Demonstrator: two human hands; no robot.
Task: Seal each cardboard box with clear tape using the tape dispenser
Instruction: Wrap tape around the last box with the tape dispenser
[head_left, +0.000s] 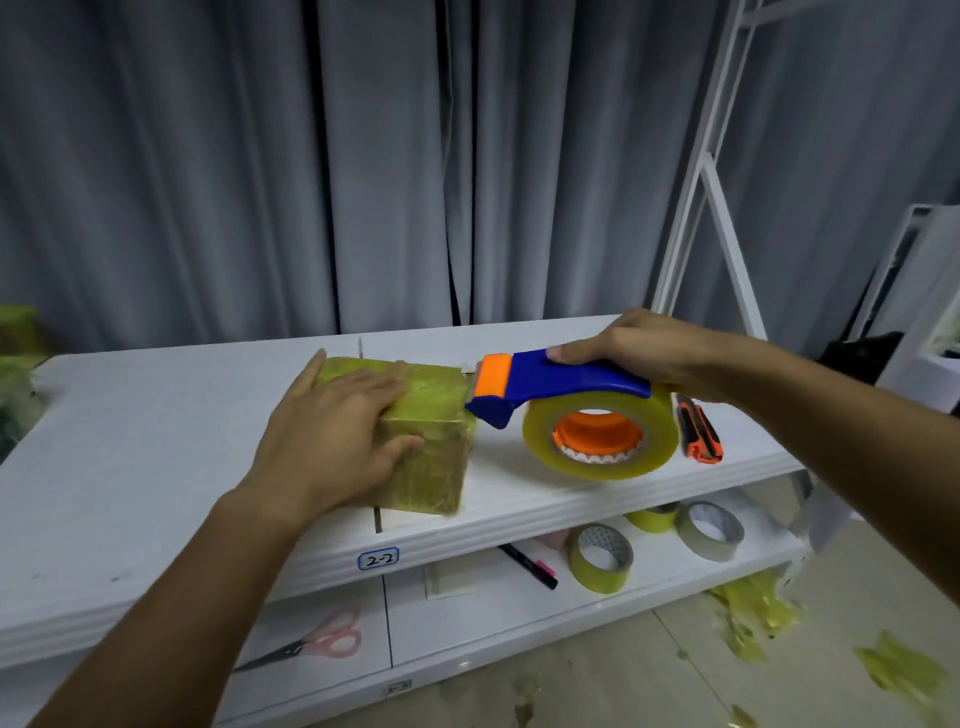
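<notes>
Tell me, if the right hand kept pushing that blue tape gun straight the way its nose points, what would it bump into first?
Most likely the tape-wrapped box: the tape dispenser in the right hand has its nose aimed leftward at the box's near right edge, where the left hand presses down.

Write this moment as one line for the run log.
left hand: presses box top | right hand: grips tape dispenser, nose at box's right top edge | place: upper shelf

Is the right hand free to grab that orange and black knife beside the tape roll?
Probably not yet: the right hand grips the tape dispenser. The utility knife lies uncovered on the shelf just beneath that wrist.
</notes>
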